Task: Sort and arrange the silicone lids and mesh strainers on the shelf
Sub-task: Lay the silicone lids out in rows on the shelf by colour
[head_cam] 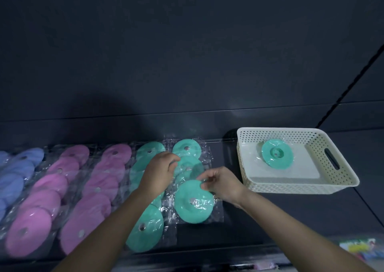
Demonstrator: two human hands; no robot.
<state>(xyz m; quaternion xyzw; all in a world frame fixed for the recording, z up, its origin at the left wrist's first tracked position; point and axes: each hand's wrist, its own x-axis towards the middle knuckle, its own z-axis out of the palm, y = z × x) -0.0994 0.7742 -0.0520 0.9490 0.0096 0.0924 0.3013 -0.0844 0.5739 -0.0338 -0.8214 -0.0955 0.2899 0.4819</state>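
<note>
Round silicone lids in clear plastic bags lie in overlapping rows on a dark shelf: blue lids point(14, 174) at far left, two rows of pink lids point(43, 205), then two rows of teal lids point(145, 230). My right hand point(220, 183) pinches the bag edge of the nearest teal lid point(194, 202) in the rightmost row. Over the teal rows, my left hand point(159, 171) has curled fingers touching a bagged teal lid point(187, 163) behind it. One more teal lid point(277, 153) lies inside a cream basket point(336, 174) at right.
The perforated cream basket with a handle slot stands on the shelf right of the lids. The dark back wall point(187, 63) rises behind the shelf. Colourful packaging point(361, 246) shows blurred at the lower right, below the shelf's front edge.
</note>
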